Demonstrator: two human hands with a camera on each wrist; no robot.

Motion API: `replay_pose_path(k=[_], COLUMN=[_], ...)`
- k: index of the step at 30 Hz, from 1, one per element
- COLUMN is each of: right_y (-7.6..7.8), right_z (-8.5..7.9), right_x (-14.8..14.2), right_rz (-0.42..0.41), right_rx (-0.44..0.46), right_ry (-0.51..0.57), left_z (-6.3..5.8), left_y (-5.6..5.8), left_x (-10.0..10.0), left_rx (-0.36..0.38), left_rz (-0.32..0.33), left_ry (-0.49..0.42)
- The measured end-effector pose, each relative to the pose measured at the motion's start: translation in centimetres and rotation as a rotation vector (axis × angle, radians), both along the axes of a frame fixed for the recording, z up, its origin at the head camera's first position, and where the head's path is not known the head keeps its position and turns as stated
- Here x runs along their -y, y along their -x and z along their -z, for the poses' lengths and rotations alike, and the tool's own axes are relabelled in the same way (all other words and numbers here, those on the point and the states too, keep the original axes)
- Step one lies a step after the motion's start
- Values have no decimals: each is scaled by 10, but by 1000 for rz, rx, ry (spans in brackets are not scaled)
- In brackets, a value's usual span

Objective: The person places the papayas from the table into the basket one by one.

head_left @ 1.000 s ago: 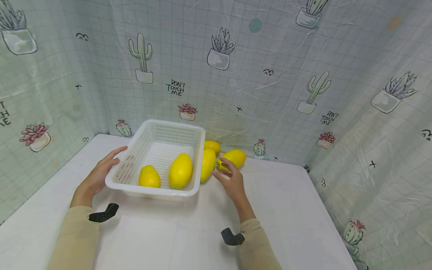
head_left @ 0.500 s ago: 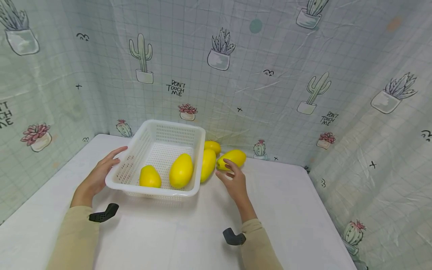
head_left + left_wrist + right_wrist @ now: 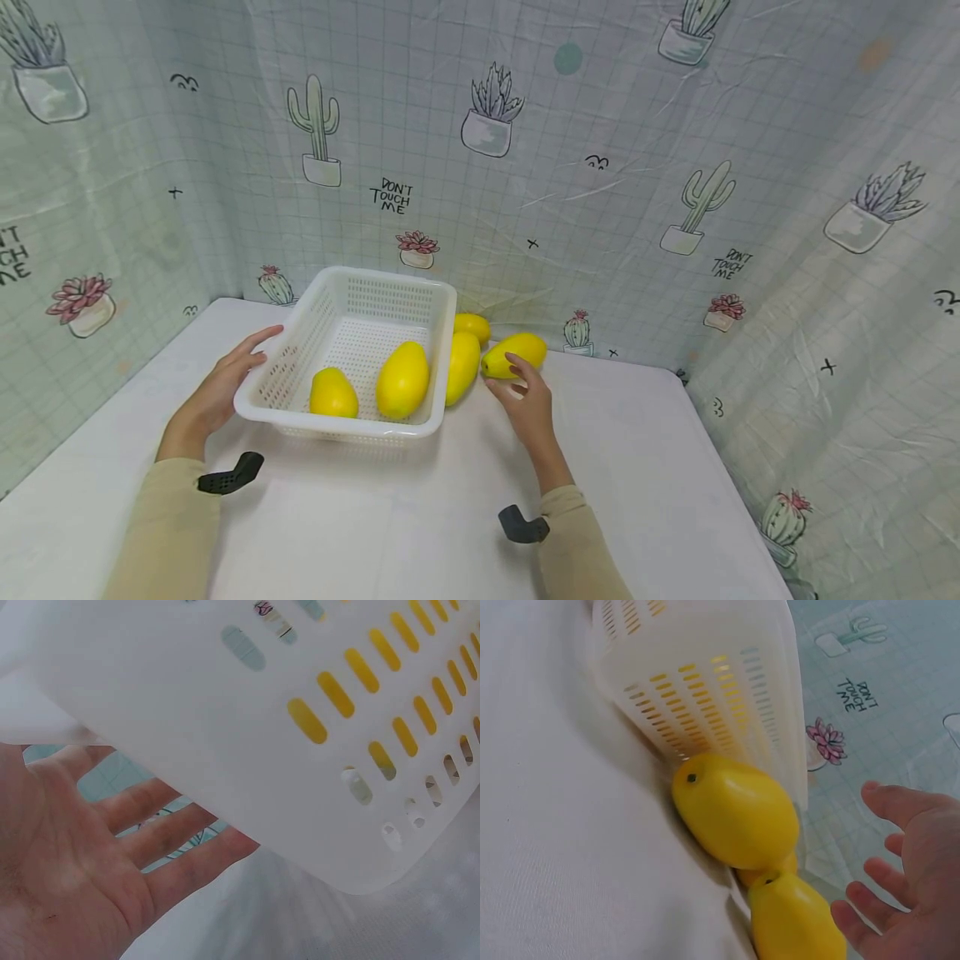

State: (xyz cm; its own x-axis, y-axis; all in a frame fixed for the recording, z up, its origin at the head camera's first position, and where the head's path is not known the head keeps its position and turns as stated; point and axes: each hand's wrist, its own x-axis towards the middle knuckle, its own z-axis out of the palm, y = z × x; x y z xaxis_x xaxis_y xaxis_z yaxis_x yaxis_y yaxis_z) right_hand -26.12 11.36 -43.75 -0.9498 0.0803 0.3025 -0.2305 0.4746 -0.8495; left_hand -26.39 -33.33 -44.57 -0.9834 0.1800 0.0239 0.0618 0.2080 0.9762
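A white perforated plastic basket (image 3: 352,425) stands on the table with two yellow mangoes inside, a smaller one (image 3: 333,393) and a larger one (image 3: 402,380). My left hand (image 3: 213,392) rests against the basket's left side, its fingers spread and extended in the left wrist view. Outside the basket's right wall lie three more mangoes: one long one (image 3: 462,367) beside the wall, one behind it (image 3: 474,326), and one to the right (image 3: 517,354). My right hand (image 3: 525,408) hovers by that rightmost mango, fingers loosely bent, holding nothing. In the right wrist view a gap separates thumb and fingers.
A white cloth covers the table (image 3: 637,483). Behind and on both sides hangs a curtain (image 3: 600,217) printed with cacti. Each sleeve cuff carries a dark wrist mount, left (image 3: 231,475) and right (image 3: 522,526).
My right hand has drifted slightly to the right, away from the long mango by the basket. The left hand and the basket stay in place.
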Motion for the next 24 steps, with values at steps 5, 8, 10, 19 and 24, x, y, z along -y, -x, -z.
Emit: replay_pose_path(k=[5, 8, 10, 19, 24], right_y=[3, 4, 4, 7, 9], right_z=[3, 4, 6, 8, 8], right_x=[-2, -3, -5, -8, -10], right_rz=[26, 44, 54, 85, 90], right_rx=[3, 10, 10, -16, -12], right_ry=[-6, -9, -11, -20, -26], left_z=[0, 1, 1, 2, 3], left_y=[1, 1, 1, 1, 2], left_x=[0, 0, 0, 1, 1], left_rx=[-11, -9, -1, 1, -7], left_rz=[9, 7, -2, -2, -2], left_ry=[-3, 0, 4, 10, 6])
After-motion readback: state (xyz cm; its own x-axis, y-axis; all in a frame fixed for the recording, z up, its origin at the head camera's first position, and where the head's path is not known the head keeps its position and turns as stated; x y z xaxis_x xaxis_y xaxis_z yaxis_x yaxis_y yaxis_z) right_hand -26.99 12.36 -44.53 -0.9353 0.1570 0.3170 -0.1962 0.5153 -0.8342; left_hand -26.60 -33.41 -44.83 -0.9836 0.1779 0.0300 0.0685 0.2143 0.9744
